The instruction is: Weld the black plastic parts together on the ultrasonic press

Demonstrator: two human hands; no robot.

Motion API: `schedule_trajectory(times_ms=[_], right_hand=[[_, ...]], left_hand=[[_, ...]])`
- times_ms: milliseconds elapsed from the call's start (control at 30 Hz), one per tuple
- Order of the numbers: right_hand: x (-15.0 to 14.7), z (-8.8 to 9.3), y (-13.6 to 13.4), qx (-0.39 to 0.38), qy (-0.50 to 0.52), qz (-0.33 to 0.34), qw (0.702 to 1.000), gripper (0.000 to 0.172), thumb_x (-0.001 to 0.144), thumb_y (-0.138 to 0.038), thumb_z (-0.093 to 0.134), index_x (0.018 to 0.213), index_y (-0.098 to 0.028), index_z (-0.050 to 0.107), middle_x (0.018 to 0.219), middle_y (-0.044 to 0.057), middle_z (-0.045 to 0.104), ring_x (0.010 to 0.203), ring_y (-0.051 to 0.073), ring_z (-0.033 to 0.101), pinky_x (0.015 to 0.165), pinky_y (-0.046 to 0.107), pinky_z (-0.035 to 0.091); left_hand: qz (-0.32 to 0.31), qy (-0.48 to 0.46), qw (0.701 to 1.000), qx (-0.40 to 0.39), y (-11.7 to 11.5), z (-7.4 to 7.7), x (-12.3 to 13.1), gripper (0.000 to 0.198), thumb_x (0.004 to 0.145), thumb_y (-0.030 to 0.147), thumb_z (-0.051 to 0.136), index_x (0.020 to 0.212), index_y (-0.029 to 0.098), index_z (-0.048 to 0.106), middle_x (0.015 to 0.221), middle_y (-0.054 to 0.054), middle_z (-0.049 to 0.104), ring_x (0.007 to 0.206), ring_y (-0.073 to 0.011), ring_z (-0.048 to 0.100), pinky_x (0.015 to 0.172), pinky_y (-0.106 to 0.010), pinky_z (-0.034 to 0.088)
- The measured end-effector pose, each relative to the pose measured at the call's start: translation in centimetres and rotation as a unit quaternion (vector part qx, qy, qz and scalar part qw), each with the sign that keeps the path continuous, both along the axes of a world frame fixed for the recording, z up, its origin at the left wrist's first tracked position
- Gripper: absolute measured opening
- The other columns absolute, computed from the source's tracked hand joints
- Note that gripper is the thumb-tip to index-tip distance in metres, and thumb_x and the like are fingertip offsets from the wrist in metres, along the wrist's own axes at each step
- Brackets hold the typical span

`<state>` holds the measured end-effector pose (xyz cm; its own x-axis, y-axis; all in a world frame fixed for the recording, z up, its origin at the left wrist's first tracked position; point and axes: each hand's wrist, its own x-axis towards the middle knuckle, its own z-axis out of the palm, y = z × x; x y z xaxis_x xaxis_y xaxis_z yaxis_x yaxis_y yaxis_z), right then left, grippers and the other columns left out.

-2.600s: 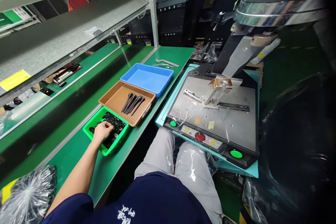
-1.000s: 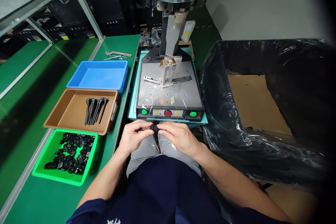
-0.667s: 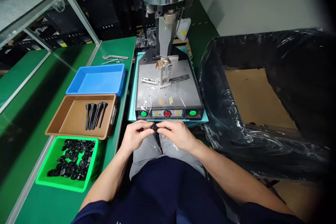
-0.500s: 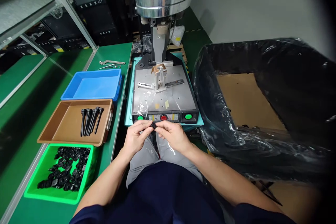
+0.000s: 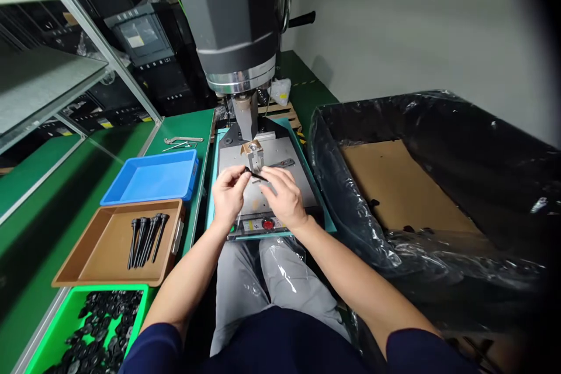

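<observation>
My left hand [image 5: 228, 194] pinches one end of a thin black rod-shaped part [image 5: 256, 175] between thumb and fingertips. At its other end, the fingers of my right hand [image 5: 284, 194] close over the rod and hide its tip. Both hands are above the metal base plate of a press, just in front of the metal fixture block [image 5: 253, 155]. Over that block hangs the press head [image 5: 241, 73]. Several black rods with wide heads [image 5: 146, 239] lie in the brown tray [image 5: 99, 245] on my left.
A green bin [image 5: 48, 327] holds many small black parts [image 5: 99, 330]. Behind the brown tray sits a blue tray [image 5: 151, 178], with a wrench [image 5: 184, 140] beyond it. To the right stands a large box lined with black plastic [image 5: 324, 169]. A red button [image 5: 267, 224] is on the press front.
Both hands have moved forward from the press's front edge to over its base plate. The black part now shows as a longer rod between them. The view has tilted up.
</observation>
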<state>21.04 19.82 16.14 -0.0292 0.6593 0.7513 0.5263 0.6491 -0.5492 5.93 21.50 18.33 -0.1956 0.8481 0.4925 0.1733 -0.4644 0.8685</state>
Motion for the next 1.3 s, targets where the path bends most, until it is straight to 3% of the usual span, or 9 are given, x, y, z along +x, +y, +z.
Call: schedule_trajectory(times_ms=[100,233,433,667,833,1067,1300], right_hand=[[2.0,-0.3,0.2,-0.012,0.014,-0.051,0.999,0.024,0.094,-0.025,0.052,0.115,-0.02,0.062,0.109,0.011,0.068,0.105,0.025,0.061,0.095,0.045,0.05],[4.3,-3.2,-1.0,-0.06,0.011,-0.05,0.997,0.024,0.093,-0.023,0.05,0.115,-0.02,0.06,0.098,0.008,0.07,0.094,0.023,0.064,0.088,0.041,0.053],[6.0,-8.1,-3.2,-0.189,0.047,-0.044,0.98,0.025,0.093,-0.029,0.051,0.114,-0.019,0.059,0.094,0.007,0.072,0.087,0.021,0.069,0.083,0.036,0.055],[6.5,-11.9,-5.5,-0.324,0.095,-0.009,0.941,0.032,0.093,-0.037,0.047,0.118,-0.019,0.056,0.093,0.006,0.071,0.084,0.02,0.068,0.078,0.033,0.055],[6.7,-12.7,-6.1,-0.365,0.127,-0.009,0.922,0.036,0.092,-0.041,0.046,0.119,-0.019,0.055,0.093,0.007,0.071,0.084,0.02,0.067,0.074,0.03,0.053],[7.1,-12.7,-6.1,-0.365,0.143,-0.012,0.92,0.037,0.089,-0.042,0.049,0.118,-0.019,0.056,0.09,0.006,0.071,0.081,0.019,0.067,0.075,0.031,0.053],[7.1,-12.2,-2.8,-0.327,0.126,-0.032,0.936,0.034,0.087,-0.04,0.049,0.112,-0.019,0.059,0.09,0.007,0.072,0.08,0.021,0.068,0.077,0.033,0.053]], left_hand=[[0.05,0.057,0.996,0.042,3.4,0.5,-0.7,0.025,0.078,0.034,0.072,0.096,0.017,0.072,0.097,-0.007,0.07,0.088,-0.0171,0.065,0.081,-0.031,0.053],[0.061,0.13,0.989,0.042,6.9,-0.2,-1.4,0.025,0.079,0.034,0.071,0.097,0.017,0.072,0.101,-0.009,0.071,0.094,-0.0194,0.066,0.084,-0.033,0.052],[0.01,0.182,0.982,-0.046,10.4,-1.4,-0.9,0.025,0.078,0.031,0.07,0.1,0.018,0.073,0.103,-0.01,0.073,0.097,-0.0221,0.067,0.092,-0.037,0.049],[-0.05,0.23,0.971,-0.049,13.4,-1.6,-1.1,0.024,0.078,0.034,0.069,0.094,0.017,0.075,0.096,-0.009,0.074,0.094,-0.023,0.066,0.087,-0.035,0.049],[-0.105,0.226,0.968,-0.033,15.4,-2.2,-2.1,0.022,0.076,0.034,0.07,0.087,0.016,0.076,0.089,-0.008,0.074,0.089,-0.0226,0.066,0.086,-0.035,0.049],[-0.227,0.169,0.958,-0.044,16.9,-2.2,-2.8,0.023,0.073,0.033,0.073,0.091,0.018,0.077,0.107,-0.008,0.071,0.104,-0.0239,0.064,0.095,-0.037,0.047],[-0.264,0.155,0.945,-0.115,17.4,-2.0,-3.5,0.031,0.072,0.036,0.073,0.096,0.017,0.075,0.105,-0.01,0.072,0.088,-0.021,0.065,0.081,-0.034,0.05]])
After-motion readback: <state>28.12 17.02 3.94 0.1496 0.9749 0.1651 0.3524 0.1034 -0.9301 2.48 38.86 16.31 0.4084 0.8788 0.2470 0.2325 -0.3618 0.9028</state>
